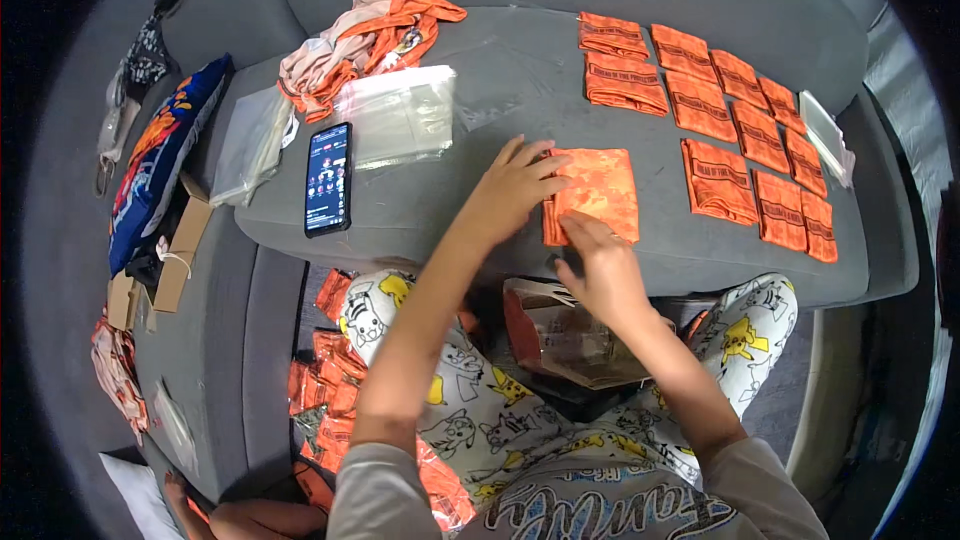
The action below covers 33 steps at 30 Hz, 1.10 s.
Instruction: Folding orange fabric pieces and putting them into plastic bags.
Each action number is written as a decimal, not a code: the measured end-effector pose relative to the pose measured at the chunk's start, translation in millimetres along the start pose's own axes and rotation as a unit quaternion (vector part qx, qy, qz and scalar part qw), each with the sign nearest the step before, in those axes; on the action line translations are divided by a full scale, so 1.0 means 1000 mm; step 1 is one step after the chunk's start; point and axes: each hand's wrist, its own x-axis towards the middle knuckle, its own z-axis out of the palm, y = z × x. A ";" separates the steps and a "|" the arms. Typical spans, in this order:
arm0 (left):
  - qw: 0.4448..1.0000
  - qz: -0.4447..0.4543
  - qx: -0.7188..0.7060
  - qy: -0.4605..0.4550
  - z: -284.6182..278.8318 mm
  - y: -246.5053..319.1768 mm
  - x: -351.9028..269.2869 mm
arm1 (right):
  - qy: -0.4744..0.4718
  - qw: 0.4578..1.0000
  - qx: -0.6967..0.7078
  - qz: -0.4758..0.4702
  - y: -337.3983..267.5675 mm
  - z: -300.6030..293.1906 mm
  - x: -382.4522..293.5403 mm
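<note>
On the grey sofa seat before me lies a folded orange camouflage-patterned cloth garment (604,184). My left hand (517,184) rests with spread fingers on its left edge, near the far corner. My right hand (600,259) touches the near left part of the same cloth, fingertips on its folded edge; whether it pinches the fabric I cannot tell. To the right lie several smaller folded orange cloths (701,109) in rows, bearing dark printed lettering. A stack of clear plastic bags (405,120) is left of my left hand, beside a crumpled orange and pale cloth heap (367,37).
A lit smartphone (328,180) lies left of my left forearm. Below the seat edge stands an open paper bag (574,345) between my legs. Packed orange cloths (330,390) cover part of the floor. Another person's bare leg (262,517) shows at lower left, near a cardboard box (184,247).
</note>
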 end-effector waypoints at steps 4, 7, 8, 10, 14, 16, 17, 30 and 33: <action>0.995 0.009 -0.004 -0.101 -0.011 -0.006 0.016 | 0.036 0.998 -0.033 -0.042 0.009 0.005 0.003; 0.994 -0.007 -0.047 -0.100 -0.014 -0.001 0.019 | 0.039 0.998 -0.018 -0.044 0.015 0.002 0.009; 0.992 -0.016 -0.072 -0.099 -0.014 0.000 0.021 | 0.033 0.999 -0.005 -0.035 0.018 0.000 0.011; 0.992 -0.019 -0.078 -0.097 -0.019 0.001 0.021 | 0.026 0.999 0.010 -0.027 0.019 -0.007 0.014; 0.993 -0.020 -0.094 -0.072 -0.025 0.009 0.025 | 0.041 0.981 0.154 0.110 0.020 -0.034 0.021; 0.996 0.000 -0.088 -0.028 -0.030 0.016 0.030 | 0.089 0.943 0.289 0.138 0.029 -0.043 0.023; 0.996 0.005 -0.089 -0.028 -0.037 0.022 0.036 | 0.115 0.917 0.351 0.151 0.037 -0.049 0.023; 0.774 -0.343 -0.529 -0.062 0.023 0.032 0.063 | 0.030 0.777 0.485 0.399 0.124 -0.078 0.023; 0.772 -0.337 -0.538 0.028 0.040 0.038 0.061 | 0.021 0.824 0.440 0.356 0.142 -0.065 0.009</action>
